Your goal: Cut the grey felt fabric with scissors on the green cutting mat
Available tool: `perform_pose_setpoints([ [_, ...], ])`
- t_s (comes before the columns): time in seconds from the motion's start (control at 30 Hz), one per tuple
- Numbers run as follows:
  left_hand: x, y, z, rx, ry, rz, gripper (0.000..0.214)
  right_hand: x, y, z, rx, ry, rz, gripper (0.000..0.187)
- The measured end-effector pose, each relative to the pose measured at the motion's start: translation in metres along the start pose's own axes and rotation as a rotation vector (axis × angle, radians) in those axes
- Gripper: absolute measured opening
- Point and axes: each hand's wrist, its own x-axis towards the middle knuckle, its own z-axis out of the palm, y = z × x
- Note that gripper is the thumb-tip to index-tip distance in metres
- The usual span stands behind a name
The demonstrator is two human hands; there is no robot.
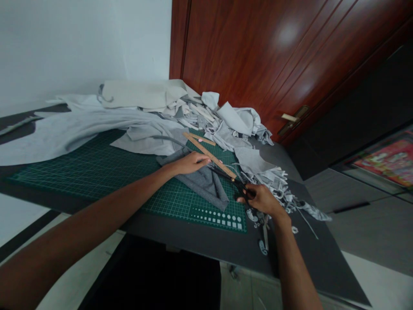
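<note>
My left hand (pixel 191 163) lies on a dark grey piece of fabric (pixel 206 183) on the green cutting mat (pixel 97 170), its fingers closed together and pressing the cloth beside a long wooden ruler (pixel 209 156). My right hand (pixel 261 199) grips the handles of black scissors (pixel 230 178), whose blades point left toward the grey fabric under the ruler.
A heap of light grey fabric (pixel 138 116) covers the back of the dark table (pixel 193 245). Cut scraps and strips (pixel 277 181) lie to the right of the mat. A reddish wooden door (pixel 274 56) with a brass handle (pixel 290 117) stands behind.
</note>
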Motion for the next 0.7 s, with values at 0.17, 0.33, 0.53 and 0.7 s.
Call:
perform_pose_setpoints([
  [0.17, 0.0, 0.0021, 0.0001, -0.013, 0.014, -0.01, 0.031, 0.0009, 0.0056, -0.0014, 0.007, 0.037, -0.04, 0.037],
  [0.33, 0.0004, 0.0041, -0.0001, -0.03, 0.005, 0.002, 0.032, 0.0005, 0.005, -0.0018, 0.049, -0.017, -0.041, 0.039],
  [0.53, 0.0007, 0.0058, -0.001, -0.02, 0.004, 0.008, 0.033, -0.0002, -0.0015, -0.0015, 0.028, -0.05, 0.008, 0.035],
  [0.7, 0.0009, 0.0059, -0.0011, -0.003, 0.005, 0.017, 0.034, 0.0003, -0.0024, -0.0016, 0.015, -0.024, 0.005, 0.036],
])
